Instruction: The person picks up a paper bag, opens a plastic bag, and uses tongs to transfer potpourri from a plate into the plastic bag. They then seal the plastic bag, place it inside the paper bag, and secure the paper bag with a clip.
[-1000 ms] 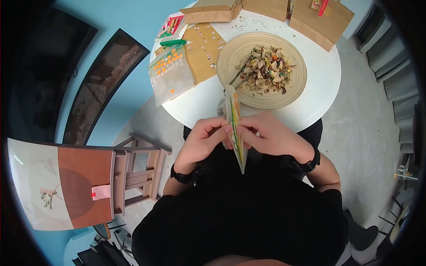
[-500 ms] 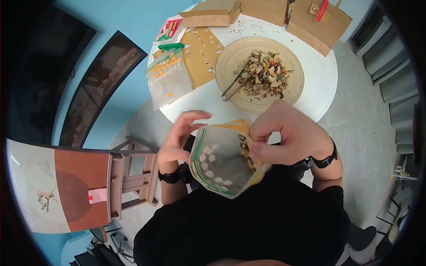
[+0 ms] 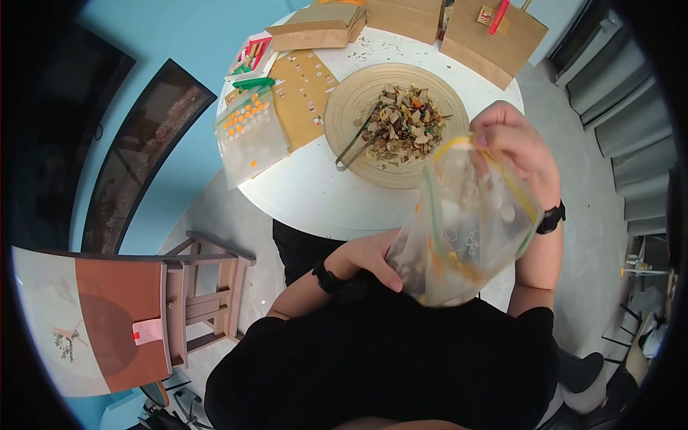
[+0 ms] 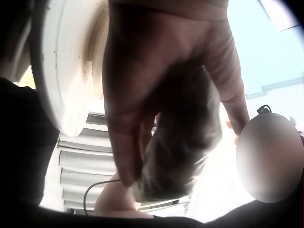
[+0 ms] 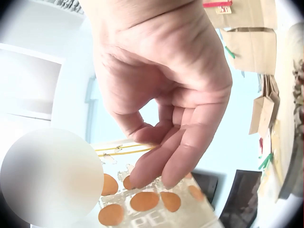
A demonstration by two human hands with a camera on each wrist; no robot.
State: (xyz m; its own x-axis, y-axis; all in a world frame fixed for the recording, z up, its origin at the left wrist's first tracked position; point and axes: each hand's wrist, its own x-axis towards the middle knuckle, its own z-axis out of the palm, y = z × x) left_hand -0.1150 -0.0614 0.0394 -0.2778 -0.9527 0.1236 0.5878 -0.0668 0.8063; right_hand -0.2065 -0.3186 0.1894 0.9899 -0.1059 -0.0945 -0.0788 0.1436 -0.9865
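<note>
A clear zip bag point(image 3: 466, 226) with orange and white dots and dark dried bits inside is held up before the person's chest. At its top edge, the right hand point(image 3: 519, 147) pinches the yellow zip strip between thumb and fingers. Orange dots on the bag point(image 5: 145, 202) show just below those fingertips in the right wrist view. Lower down, the left hand point(image 3: 369, 259) holds the bag's bottom, its thumb in front and the other fingers hidden behind. The left wrist view has the bag's dark, filled bottom point(image 4: 183, 142) between thumb and fingers.
Beyond the bag, a round wooden plate point(image 3: 344, 107) bears a heap of dried plant pieces and metal tongs point(image 3: 351, 147). Another dotted zip bag point(image 3: 251, 147) lies at the table's left. Brown paper bags point(image 3: 491, 43) stand along the back. A chair point(image 3: 208, 294) is at left.
The bag first appears edge-on between both hands, then opens wide with the left hand off it. Now the right hand has raised it to the right, and the left hand holds its bottom.
</note>
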